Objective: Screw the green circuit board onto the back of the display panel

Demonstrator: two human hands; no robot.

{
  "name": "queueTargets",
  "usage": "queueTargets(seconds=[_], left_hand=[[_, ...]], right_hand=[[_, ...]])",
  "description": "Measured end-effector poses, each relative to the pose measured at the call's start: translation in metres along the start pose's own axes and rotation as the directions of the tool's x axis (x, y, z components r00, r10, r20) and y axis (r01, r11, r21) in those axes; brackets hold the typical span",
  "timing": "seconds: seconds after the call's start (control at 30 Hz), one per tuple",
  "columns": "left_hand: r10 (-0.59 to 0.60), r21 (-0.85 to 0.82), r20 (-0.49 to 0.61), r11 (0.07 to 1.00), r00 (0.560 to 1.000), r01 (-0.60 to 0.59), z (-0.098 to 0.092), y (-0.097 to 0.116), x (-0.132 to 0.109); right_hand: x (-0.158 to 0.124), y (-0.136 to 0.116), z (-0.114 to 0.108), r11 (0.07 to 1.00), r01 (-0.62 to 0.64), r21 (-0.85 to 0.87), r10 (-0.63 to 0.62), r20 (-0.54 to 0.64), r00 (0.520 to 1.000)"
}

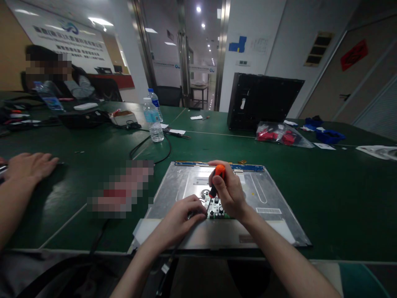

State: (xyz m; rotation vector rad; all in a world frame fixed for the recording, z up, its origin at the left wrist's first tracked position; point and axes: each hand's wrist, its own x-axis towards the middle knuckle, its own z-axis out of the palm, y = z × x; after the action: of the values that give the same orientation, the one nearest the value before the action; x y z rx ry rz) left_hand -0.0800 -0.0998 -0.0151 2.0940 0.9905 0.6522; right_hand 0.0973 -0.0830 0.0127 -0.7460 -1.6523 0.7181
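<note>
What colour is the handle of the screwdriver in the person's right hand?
Orange and black: the screwdriver's handle shows best in the head view, the only one here.

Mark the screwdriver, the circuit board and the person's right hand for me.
Screwdriver [212,191]: head view, on the dark part of its handle.
Circuit board [216,207]: head view, among its components.
Right hand [232,193]: head view, near the thumb's base.

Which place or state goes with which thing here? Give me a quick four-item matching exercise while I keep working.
1. screwdriver
2. circuit board
3. panel
4. bag

A. silvery, lying flat on the green table
B. clear, with red things inside
C. near the left hand, bearing small components
D. gripped in the right hand

Pairs: 1-D, 2-C, 3-A, 4-B
</note>
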Motion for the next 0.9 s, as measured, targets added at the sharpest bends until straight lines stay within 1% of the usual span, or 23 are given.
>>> queueTargets(seconds=[0.17, 0.33, 0.57, 0.73, 0.9], left_hand=[[0.011, 0.002, -0.002, 1.000, 1.000, -0.011, -0.0004, -0.0015, -0.0004], [0.021, 0.017, -0.009, 1.000, 1.000, -0.021, 0.0005, -0.0001, -0.0011], [0.030, 0.028, -0.027, 0.999, 0.999, -0.030, 0.0011, -0.0006, -0.0012], [0.039, 0.017, -0.036, 0.999, 0.999, -0.039, 0.0018, -0.0053, -0.0008], [0.050, 0.038, -0.037, 0.998, 0.998, -0.049, 0.0036, -0.0083, -0.0004]], right_hand=[[-0.0009, 0.0015, -0.0001, 0.999, 0.000, -0.039, 0.001, 0.020, 1.000], [-0.0001, 0.0034, 0.0000, 0.993, 0.090, -0.081, -0.089, 0.015, 0.996], [0.0000, 0.0018, -0.0002, 0.977, 0.143, -0.161, -0.141, 0.025, 0.990], [0.0015, -0.0006, -0.0006, 0.940, 0.214, -0.264, -0.219, 0.013, 0.976], [0.0014, 0.0006, -0.0012, 0.926, 0.242, -0.288, -0.246, 0.023, 0.969]])
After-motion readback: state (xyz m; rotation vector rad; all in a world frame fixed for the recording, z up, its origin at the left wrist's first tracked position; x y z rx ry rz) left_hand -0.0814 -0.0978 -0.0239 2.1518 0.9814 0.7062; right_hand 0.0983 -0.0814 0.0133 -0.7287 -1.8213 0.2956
